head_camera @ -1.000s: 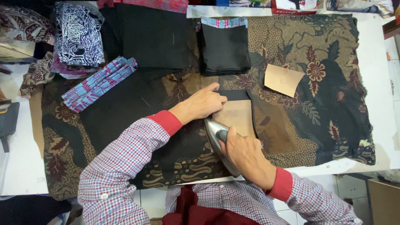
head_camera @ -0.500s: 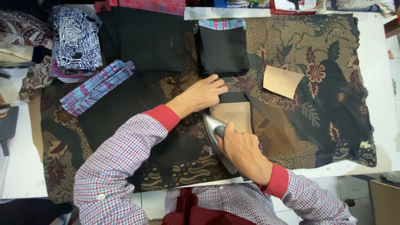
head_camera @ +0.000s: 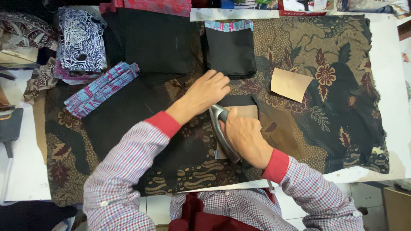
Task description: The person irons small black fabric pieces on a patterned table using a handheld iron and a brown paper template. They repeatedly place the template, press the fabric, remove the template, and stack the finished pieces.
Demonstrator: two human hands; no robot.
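1. The right hand (head_camera: 245,137) is clenched around the handle of an iron (head_camera: 222,132), knuckles up, with the metal body of the iron showing along the left edge of the hand.
2. The iron rests on a tan card (head_camera: 247,112), which lies on a small black fabric piece (head_camera: 237,101); a folded black strip of that piece shows along the card's far edge.
3. The left hand (head_camera: 208,90) lies flat and released, palm down, fingers pointing away from the person, touching the black fabric just beside the iron's tip. It grasps nothing.
4. Both arms wear checked sleeves with red cuffs.
5. The work sits on a dark floral cloth (head_camera: 342,85) that covers most of a white table (head_camera: 394,107).
6. Just beyond the left hand lies a black pocket piece (head_camera: 230,51) with a blue-and-pink patterned band along its far edge.
7. To the right of that, apart from the hands, lies a second tan card (head_camera: 290,84), tilted.
8. To the left of the pocket piece is a larger stack of black fabric (head_camera: 154,38).
9. Further left, a bundle of blue-and-pink strips (head_camera: 102,89) lies at a slant, near a pile of folded blue-and-white fabric (head_camera: 81,40).
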